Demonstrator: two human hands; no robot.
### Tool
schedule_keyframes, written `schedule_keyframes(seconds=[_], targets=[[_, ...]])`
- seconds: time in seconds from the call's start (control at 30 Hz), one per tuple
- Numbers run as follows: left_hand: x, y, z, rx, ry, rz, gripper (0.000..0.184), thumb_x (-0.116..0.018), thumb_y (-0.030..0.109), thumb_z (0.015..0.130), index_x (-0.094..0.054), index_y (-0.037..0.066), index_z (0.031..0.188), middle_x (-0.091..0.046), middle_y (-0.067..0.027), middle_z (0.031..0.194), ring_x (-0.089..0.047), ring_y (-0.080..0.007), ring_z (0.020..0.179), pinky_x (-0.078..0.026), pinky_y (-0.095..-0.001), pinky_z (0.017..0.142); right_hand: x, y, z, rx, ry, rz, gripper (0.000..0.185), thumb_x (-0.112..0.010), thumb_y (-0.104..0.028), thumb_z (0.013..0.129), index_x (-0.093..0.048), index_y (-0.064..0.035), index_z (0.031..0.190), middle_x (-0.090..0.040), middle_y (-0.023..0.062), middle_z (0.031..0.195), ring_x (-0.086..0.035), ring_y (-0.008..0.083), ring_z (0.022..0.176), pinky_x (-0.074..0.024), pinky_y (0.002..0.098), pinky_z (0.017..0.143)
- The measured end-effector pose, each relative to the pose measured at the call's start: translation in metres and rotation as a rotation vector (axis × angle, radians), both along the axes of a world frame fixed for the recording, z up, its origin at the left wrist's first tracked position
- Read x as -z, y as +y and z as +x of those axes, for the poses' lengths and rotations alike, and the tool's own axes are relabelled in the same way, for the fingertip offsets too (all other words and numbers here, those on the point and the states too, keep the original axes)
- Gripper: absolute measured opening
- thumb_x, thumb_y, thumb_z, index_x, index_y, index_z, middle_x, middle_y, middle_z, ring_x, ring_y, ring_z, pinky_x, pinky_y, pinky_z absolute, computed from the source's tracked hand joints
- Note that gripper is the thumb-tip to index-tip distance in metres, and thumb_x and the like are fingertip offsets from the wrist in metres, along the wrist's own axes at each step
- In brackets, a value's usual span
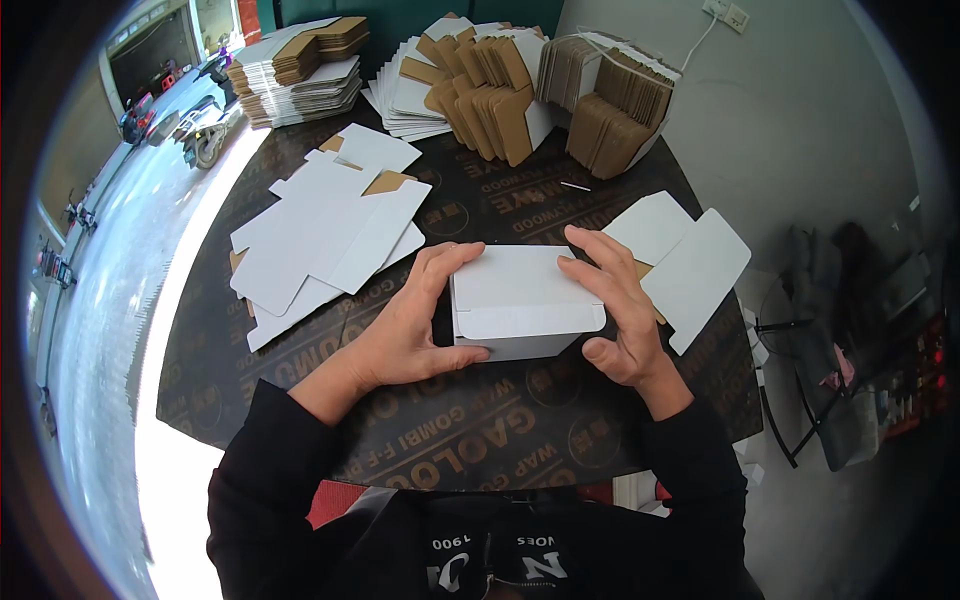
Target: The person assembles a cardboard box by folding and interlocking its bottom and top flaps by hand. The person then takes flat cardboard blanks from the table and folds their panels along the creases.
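White box (pixel 525 285), contents hidden, has left hand (pixel 405 325) gripping one end, spread right hand (pixel 632 325) apparently touching the other.

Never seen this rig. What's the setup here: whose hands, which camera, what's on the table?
No machine here: one person's bare hands, seen by a head-worn camera looking forward and down. The left hand holds the left end of a white box; the right hand is at its right end, though how firmly it holds is unclear. On the dark printed table lie flat white cartons to the left and right, with stacks of flattened cardboard along the far edge.
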State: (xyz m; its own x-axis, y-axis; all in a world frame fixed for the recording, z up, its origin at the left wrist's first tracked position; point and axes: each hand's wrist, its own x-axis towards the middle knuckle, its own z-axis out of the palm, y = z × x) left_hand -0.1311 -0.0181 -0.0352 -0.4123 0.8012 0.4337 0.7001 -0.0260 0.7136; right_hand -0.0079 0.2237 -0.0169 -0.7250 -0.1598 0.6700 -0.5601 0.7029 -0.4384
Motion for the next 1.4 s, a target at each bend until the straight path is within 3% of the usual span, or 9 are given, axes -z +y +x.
schedule_keyframes(seconds=[0.23,0.37,0.7,1.23,1.4], targets=[[0.004,0.002,0.001,0.035,-0.043,-0.005,0.092,-0.083,0.023,0.07,-0.032,0.013,0.146,-0.034,-0.0189,0.143,-0.038,-0.0371,0.131,-0.032,-0.0461,0.111,0.001,0.002,0.005,-0.017,-0.001,0.022,0.058,-0.053,-0.048,0.09,-0.062,-0.0003,0.122,-0.055,0.0181,0.135,-0.047,0.0354,0.127,-0.0356,0.0495,0.108],[0.003,0.001,-0.002,0.042,-0.035,-0.005,0.091,-0.083,0.024,0.07,-0.034,0.013,0.145,-0.035,-0.0186,0.142,-0.039,-0.0372,0.13,-0.032,-0.0462,0.111,0.001,-0.002,0.005,-0.03,-0.002,-0.008,0.051,-0.057,-0.039,0.089,-0.063,0.0003,0.12,-0.062,0.0167,0.127,-0.051,0.0352,0.122,-0.0387,0.0473,0.106],[0.002,-0.001,-0.002,0.044,-0.048,-0.003,0.088,-0.084,0.025,0.069,-0.038,0.012,0.143,-0.035,-0.0176,0.142,-0.041,-0.0375,0.128,-0.032,-0.0457,0.111,-0.005,-0.004,0.007,-0.027,-0.006,0.041,0.04,-0.066,-0.018,0.081,-0.065,-0.0003,0.117,-0.064,0.0149,0.125,-0.053,0.0334,0.119,-0.0416,0.045,0.104],[0.004,-0.003,-0.004,0.034,-0.087,-0.022,0.084,-0.083,0.029,0.07,-0.039,0.013,0.141,-0.034,-0.0178,0.142,-0.04,-0.0376,0.129,-0.032,-0.0466,0.109,-0.008,-0.004,0.007,-0.079,-0.116,0.037,0.035,-0.064,-0.012,0.084,-0.07,-0.008,0.117,-0.061,0.0125,0.131,-0.048,0.0309,0.125,-0.0387,0.0438,0.107],[0.003,-0.003,-0.002,0.054,-0.126,0.004,0.072,-0.079,0.031,0.075,-0.046,0.013,0.137,-0.032,-0.0178,0.144,-0.039,-0.0373,0.13,-0.031,-0.0475,0.11,-0.009,-0.005,0.008,-0.096,-0.154,0.0,0.035,-0.061,-0.009,0.085,-0.07,-0.0083,0.119,-0.058,0.0123,0.133,-0.045,0.031,0.128,-0.0364,0.0438,0.109]])
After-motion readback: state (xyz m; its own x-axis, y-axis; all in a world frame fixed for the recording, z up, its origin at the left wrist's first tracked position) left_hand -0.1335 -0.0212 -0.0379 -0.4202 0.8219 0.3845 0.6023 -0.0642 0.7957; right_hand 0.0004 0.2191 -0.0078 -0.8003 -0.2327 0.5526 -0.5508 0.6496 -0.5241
